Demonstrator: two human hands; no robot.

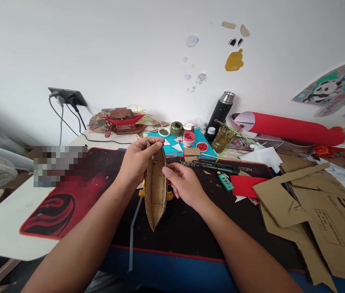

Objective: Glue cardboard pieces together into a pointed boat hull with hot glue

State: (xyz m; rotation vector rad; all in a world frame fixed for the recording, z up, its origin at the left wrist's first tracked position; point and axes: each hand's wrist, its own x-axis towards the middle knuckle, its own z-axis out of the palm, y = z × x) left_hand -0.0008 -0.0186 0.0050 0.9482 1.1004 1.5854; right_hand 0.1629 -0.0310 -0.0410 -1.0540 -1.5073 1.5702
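Note:
A cardboard boat hull [156, 183], long and pointed at its near end, is held up over the dark desk mat [191, 228]. Its hollow inside faces me. My left hand [140, 156] pinches the far end, thumb on the inner side and fingers behind. Against the right wall rests my right hand [184, 181], its thumb on the rim and its other fingers curled, partly hidden behind the wall. Something yellow [142, 192] lies on the mat behind the hull, mostly covered, so its kind does not show.
Paint jars [188, 138] stand on a blue sheet [151, 140] at the back. A black thermos [219, 112], a red paper roll [297, 128] and a red model boat [123, 120] line the wall. Cardboard pieces [322, 219] are piled right. A utility knife [218, 166] lies on the mat.

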